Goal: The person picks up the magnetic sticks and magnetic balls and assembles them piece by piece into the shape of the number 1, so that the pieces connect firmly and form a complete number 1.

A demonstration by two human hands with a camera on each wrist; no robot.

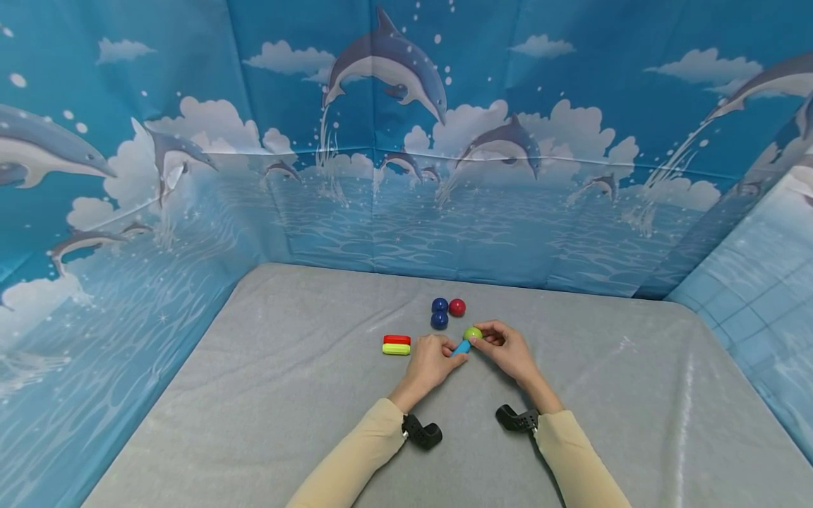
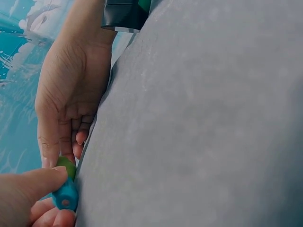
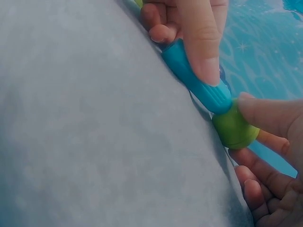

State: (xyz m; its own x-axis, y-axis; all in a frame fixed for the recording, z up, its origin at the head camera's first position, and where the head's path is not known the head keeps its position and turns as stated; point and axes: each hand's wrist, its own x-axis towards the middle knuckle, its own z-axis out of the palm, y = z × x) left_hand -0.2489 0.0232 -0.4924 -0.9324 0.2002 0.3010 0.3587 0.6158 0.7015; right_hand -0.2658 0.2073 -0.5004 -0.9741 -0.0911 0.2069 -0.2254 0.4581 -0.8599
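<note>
My left hand (image 1: pixel 432 363) pinches a light blue stick (image 1: pixel 461 348) between thumb and fingers, low over the grey cloth. A green ball (image 1: pixel 473 334) is pinched by my right hand (image 1: pixel 508 351). In the right wrist view one end of the blue stick (image 3: pixel 196 80) meets the green ball (image 3: pixel 234 125), my left thumb lying along the stick. The left wrist view has the stick's other end (image 2: pixel 65 196), with a small hole in it, facing the camera and part of the green ball (image 2: pixel 67 166) behind.
Two dark blue balls (image 1: pixel 440 320) and a red ball (image 1: pixel 457 307) sit just behind my hands. Left of my left hand lie a red stick (image 1: pixel 396 339) and a yellow stick (image 1: pixel 396 349), side by side. A dolphin-print curtain (image 1: pixel 406 212) stands behind the grey cloth (image 1: pixel 305 395).
</note>
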